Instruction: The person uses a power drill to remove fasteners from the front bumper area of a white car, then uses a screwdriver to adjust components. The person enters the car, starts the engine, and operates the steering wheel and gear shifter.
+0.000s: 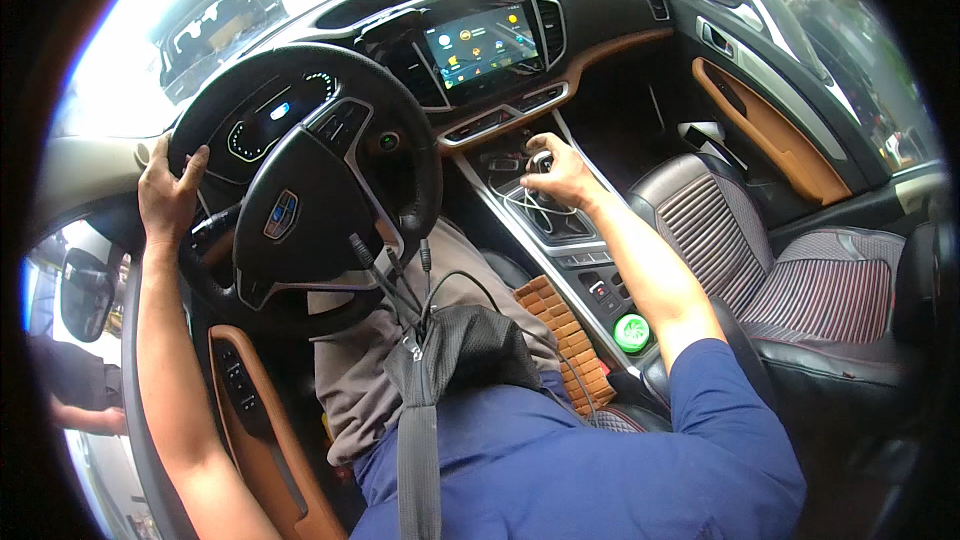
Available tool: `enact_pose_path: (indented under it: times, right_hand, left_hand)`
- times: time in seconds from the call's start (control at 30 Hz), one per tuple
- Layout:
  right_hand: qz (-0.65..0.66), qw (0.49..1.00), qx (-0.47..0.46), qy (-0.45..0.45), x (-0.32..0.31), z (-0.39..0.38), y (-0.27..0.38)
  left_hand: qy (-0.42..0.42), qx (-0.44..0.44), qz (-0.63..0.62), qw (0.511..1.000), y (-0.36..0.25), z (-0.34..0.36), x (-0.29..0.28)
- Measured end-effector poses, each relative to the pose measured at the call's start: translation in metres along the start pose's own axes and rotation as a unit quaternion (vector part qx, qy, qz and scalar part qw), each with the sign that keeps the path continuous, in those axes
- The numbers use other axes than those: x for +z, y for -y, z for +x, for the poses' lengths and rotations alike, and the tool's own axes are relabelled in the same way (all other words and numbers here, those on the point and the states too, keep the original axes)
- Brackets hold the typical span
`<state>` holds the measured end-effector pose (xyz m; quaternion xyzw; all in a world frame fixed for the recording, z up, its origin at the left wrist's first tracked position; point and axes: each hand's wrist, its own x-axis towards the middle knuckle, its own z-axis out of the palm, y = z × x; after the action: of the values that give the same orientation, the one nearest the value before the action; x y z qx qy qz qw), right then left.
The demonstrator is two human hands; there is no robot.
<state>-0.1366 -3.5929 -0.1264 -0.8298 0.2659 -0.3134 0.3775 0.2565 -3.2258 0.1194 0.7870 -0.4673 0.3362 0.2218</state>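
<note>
My left hand [169,192] is wrapped round the left side of a black steering wheel [300,175], thumb on the inner edge of the rim. Over on the centre console, my right hand [568,176] grips the knob of the gear lever [541,161], its fingers curled and partly covering it. A thin white cable [536,204] lies looped around the lever's base. Behind the wheel, the instrument cluster [282,112] is lit. The touchscreen [482,45] in the dashboard is also lit and shows several icons.
A black bag [475,345] with dark cables rests on my lap. Beside me are a brown beaded mat [565,335] and a green round lid [631,333] in the console. The passenger seat [700,215] stands right. Outside the left window, another person's arm [88,420] shows.
</note>
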Motion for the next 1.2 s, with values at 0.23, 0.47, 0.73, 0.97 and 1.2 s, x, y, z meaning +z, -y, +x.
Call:
enact_pose_path:
  times: [0.23, 0.47, 0.73, 0.97, 1.2]
  right_hand:
    - [0.292, 0.951, 0.044, 0.092, -0.014, -0.017, -0.036]
    - [0.401, 0.906, 0.120, 0.061, -0.015, 0.002, -0.008]
    - [0.032, 0.993, 0.105, -0.037, 0.017, 0.009, -0.005]
    - [-0.035, 0.991, 0.084, -0.099, 0.016, 0.004, 0.007]
    - [-0.068, 0.995, 0.067, -0.014, -0.002, -0.021, 0.017]
  left_hand:
    - [0.014, -0.017, -0.031, 0.999, -0.001, 0.003, 0.001]
    - [0.007, -0.011, -0.017, 1.000, 0.008, 0.001, 0.000]
    - [0.011, -0.005, -0.007, 1.000, 0.015, 0.002, 0.001]
    - [0.010, -0.001, 0.005, 1.000, 0.021, 0.001, 0.002]
    - [-0.017, 0.006, 0.036, 0.999, 0.032, -0.008, 0.004]
